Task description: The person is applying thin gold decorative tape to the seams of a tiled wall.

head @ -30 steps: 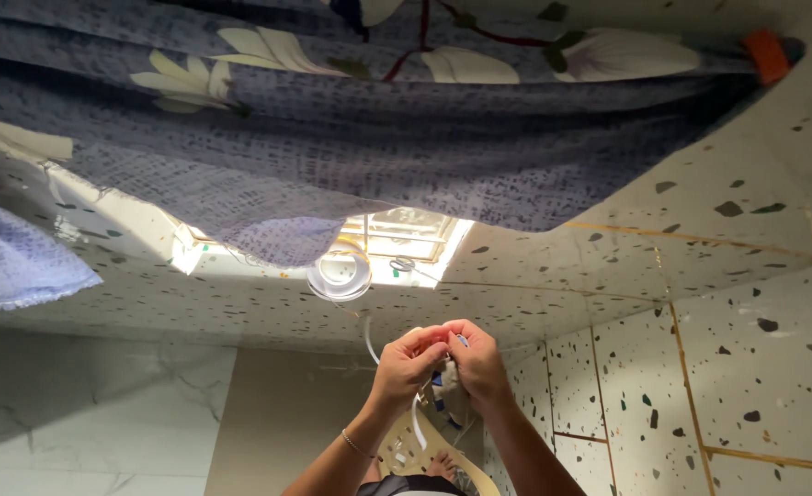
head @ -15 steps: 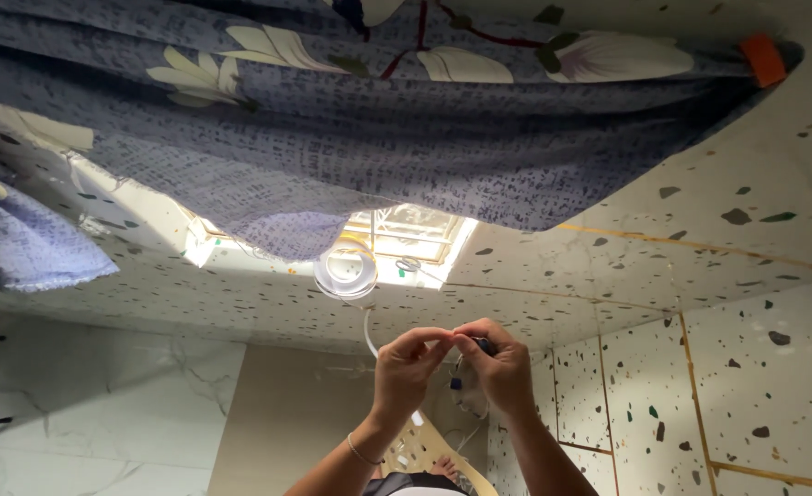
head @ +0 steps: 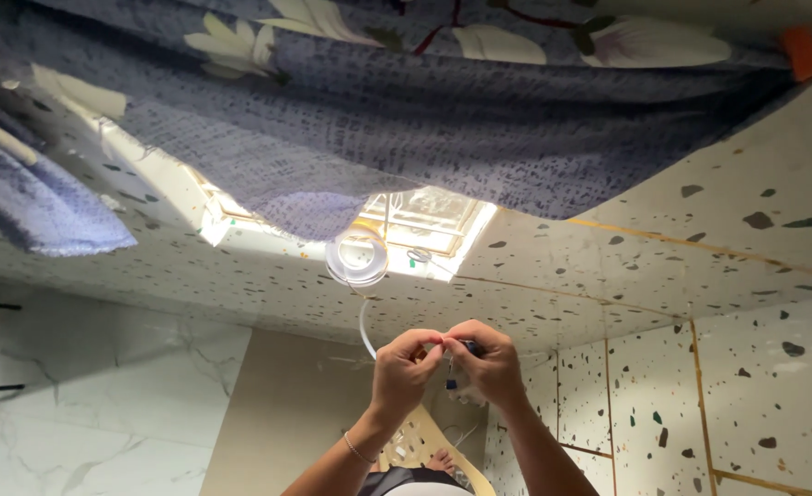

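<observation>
We hold both hands raised together in the lower middle of the head view. The left hand (head: 406, 372) pinches the free end of a clear tape strip (head: 363, 331) between thumb and forefinger, so its grip is closed on the strip. The right hand (head: 487, 366) meets it fingertip to fingertip, its fingers folded around a small dark object (head: 468, 347) that we cannot identify; its grip is closed on that object and also touches the strip end.

The strip runs upward from the fingers in a shallow curve to a roll of clear tape (head: 356, 258), which sits against the speckled tile face (head: 663, 266) just below the bright window (head: 424, 220). A blue floral curtain (head: 442, 119) hangs across the upper part of the view and covers most of the window; one corner is held by an orange tab (head: 802, 50).

Judged from this layout, a length of strip is already drawn off the roll but remains attached to it. The separated piece is not yet produced, and nothing shows a fresh piece applied anywhere.
</observation>
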